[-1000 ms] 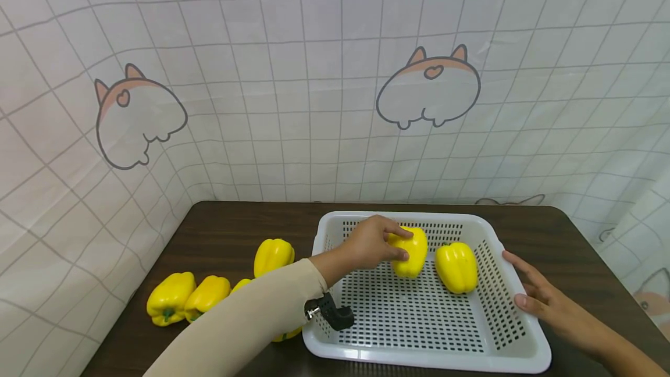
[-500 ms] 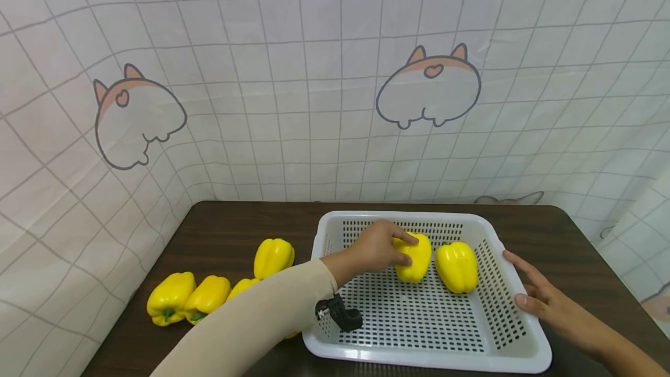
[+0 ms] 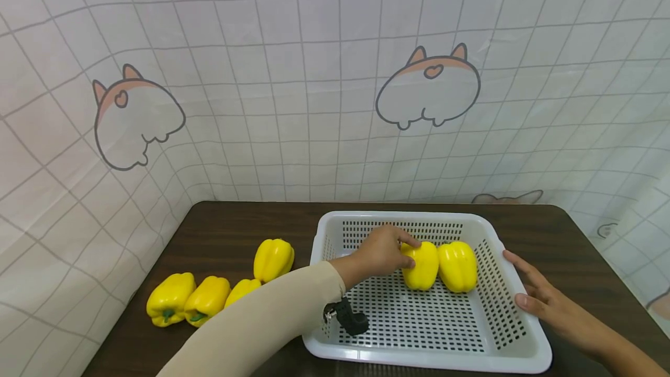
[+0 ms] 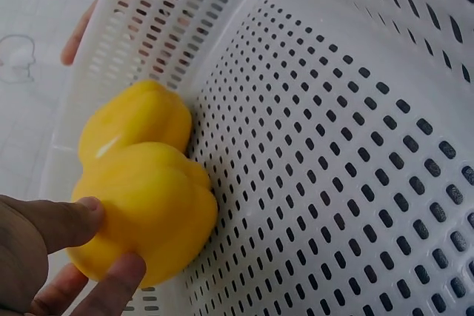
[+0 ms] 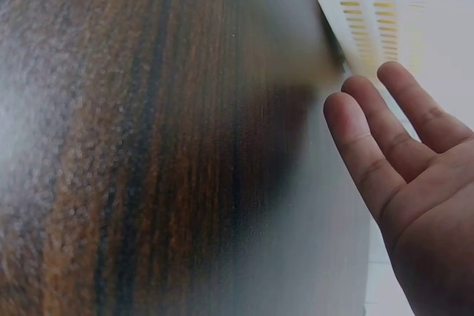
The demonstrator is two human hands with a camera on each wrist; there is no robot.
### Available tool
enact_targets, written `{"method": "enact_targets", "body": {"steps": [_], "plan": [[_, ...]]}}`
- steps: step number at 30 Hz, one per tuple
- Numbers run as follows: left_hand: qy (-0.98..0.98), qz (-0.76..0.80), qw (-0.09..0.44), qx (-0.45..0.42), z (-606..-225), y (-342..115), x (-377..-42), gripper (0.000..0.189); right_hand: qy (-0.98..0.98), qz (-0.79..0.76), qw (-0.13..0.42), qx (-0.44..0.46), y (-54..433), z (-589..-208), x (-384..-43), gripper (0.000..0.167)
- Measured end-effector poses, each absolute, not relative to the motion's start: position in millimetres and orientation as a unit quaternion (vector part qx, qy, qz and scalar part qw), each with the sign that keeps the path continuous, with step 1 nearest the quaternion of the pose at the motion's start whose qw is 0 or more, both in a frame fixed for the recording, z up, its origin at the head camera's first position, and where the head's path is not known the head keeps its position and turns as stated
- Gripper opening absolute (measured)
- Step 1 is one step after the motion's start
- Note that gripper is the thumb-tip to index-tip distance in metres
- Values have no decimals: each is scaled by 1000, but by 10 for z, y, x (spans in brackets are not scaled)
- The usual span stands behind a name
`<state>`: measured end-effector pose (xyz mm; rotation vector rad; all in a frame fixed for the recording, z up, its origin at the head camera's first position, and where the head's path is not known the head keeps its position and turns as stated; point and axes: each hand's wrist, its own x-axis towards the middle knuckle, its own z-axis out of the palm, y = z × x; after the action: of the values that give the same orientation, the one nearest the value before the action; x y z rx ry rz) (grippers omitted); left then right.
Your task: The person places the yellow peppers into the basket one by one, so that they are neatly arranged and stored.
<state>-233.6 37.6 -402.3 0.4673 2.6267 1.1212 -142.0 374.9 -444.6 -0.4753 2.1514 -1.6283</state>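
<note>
My left hand (image 3: 384,251) grips a yellow bell pepper (image 3: 423,267) inside the white perforated plastic basket (image 3: 419,363). In the left wrist view its thumb and fingers lie around the near side of that pepper (image 4: 152,205). A second yellow bell pepper (image 3: 458,267) sits right beside it, close to the basket's right wall. My right hand (image 3: 549,301) rests at the outside of the right rim, its fingers extended. From the right wrist camera, the straight fingers (image 5: 400,146) show against the basket's slotted wall (image 5: 363,12).
Several more yellow bell peppers (image 3: 170,298) lie on the dark wood table (image 3: 246,220) left of the basket, some partly hidden by my left sleeve (image 3: 272,319). A black wrist mount (image 3: 348,316) hangs over the basket's left side. Behind the table hangs a white grid-patterned curtain (image 3: 324,74).
My left hand has moved right and toward me with its bell pepper, which now stands against the second one. My right hand has stayed at the basket's rim.
</note>
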Motion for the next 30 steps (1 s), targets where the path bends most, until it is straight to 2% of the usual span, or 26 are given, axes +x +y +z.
{"method": "enact_targets", "body": {"steps": [30], "plan": [[908,372,108,162,-3973,348,-2371,31,773,-578,195,-174,3763,-4468,-1420,70]]}}
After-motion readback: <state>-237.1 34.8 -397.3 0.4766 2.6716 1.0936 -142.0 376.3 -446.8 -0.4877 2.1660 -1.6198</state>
